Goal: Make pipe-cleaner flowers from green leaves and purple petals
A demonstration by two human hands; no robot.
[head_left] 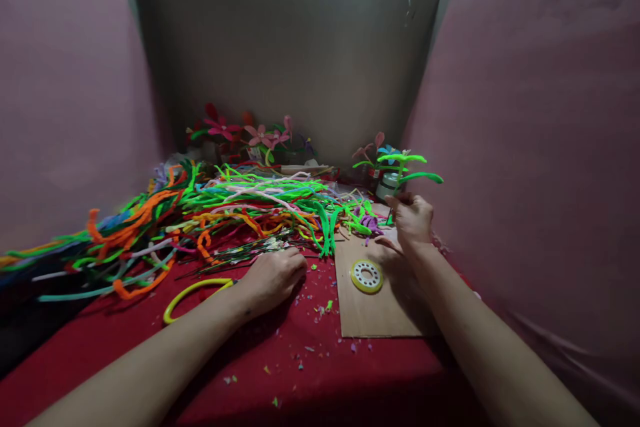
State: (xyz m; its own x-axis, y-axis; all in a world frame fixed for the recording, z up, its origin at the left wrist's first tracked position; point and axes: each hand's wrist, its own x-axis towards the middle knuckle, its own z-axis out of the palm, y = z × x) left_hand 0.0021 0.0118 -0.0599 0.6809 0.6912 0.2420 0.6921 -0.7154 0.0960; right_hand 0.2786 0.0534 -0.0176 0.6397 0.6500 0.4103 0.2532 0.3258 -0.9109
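Observation:
My right hand (414, 219) is closed in a pinch on the stem of a pipe-cleaner flower (401, 161) with bright green leaves, held upright above the back of a wooden board. My left hand (277, 277) rests low over the red cloth with its fingers curled; what they grip, if anything, is hidden. Just behind it lies a bundle of thin dark wire stems (240, 252) with whitish tips. A yellow looped handle (197, 288) shows beside my left wrist, partly covered by it.
A large heap of coloured pipe cleaners (270, 193) spreads across the back and left. On the board (360, 317) lies a yellow-rimmed tape roll (367, 276). Finished flowers (260, 135) stand behind, near a small jar (387, 187). Scraps dot the red cloth (240, 360). Pink sheets hang on both sides.

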